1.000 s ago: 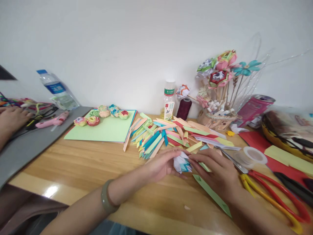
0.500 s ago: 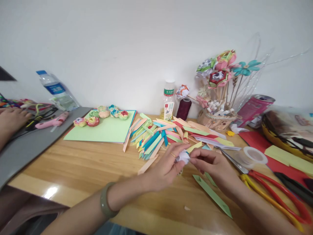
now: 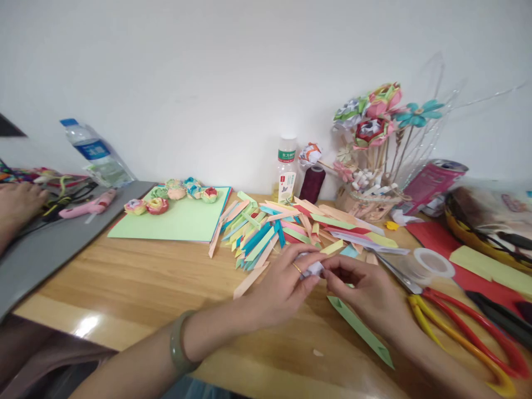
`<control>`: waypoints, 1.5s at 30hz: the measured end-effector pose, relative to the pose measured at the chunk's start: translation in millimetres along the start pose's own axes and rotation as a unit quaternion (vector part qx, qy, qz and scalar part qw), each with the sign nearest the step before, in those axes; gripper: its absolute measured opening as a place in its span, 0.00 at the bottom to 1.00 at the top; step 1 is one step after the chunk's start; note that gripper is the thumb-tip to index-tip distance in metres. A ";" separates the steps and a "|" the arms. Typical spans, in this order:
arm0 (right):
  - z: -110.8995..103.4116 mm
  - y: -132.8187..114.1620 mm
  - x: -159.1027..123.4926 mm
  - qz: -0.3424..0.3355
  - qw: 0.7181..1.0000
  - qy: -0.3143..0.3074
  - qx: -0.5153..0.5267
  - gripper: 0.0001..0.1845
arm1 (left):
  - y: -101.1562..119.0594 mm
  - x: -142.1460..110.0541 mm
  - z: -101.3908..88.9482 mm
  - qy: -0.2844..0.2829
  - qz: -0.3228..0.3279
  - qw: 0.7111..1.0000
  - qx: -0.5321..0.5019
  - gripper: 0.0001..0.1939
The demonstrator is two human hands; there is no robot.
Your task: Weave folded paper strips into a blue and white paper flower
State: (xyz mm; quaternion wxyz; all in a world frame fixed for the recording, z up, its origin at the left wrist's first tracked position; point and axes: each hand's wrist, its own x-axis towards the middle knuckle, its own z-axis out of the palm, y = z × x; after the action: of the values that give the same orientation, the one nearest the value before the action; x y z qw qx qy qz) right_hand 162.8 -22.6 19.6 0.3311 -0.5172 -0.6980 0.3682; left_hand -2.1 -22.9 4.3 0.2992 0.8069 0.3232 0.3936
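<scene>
My left hand (image 3: 286, 282) is closed around a small folded white paper piece (image 3: 312, 269), most of it hidden by the fingers. My right hand (image 3: 357, 285) meets it from the right, thumb and fingertips pinched at its edge; whether a thread or a paper edge lies in that pinch is too small to tell. Under the right hand a folded green paper strip (image 3: 361, 331) lies on the wooden table (image 3: 166, 282). Just beyond both hands spreads a heap of folded coloured paper strips (image 3: 260, 235).
Scissors (image 3: 469, 327) and a clear tape roll (image 3: 434, 262) lie at the right. Paper flowers (image 3: 376, 122) stand in a basket behind. A bottle (image 3: 286, 172) and dark thread spool (image 3: 312, 184) stand by the wall. Left are green paper sheets (image 3: 183, 224), a pink glue gun (image 3: 89, 204) and another person's hand (image 3: 20, 202).
My left fingers have folded further over the white paper piece. My right hand has turned slightly and closed in on its edge, covering more of the small green strip below.
</scene>
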 end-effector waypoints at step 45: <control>-5.2 -0.9 7.3 0.057 0.988 -0.063 0.129 0.15 | -10.1 -1.1 5.4 0.052 0.062 0.995 0.063 0.21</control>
State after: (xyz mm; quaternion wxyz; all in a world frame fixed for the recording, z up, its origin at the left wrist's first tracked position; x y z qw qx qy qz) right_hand 165.0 -14.8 23.6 0.3288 -0.4851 -0.6334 0.5054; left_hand -1.0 -18.8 -6.5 0.2053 0.8210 0.3115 0.4321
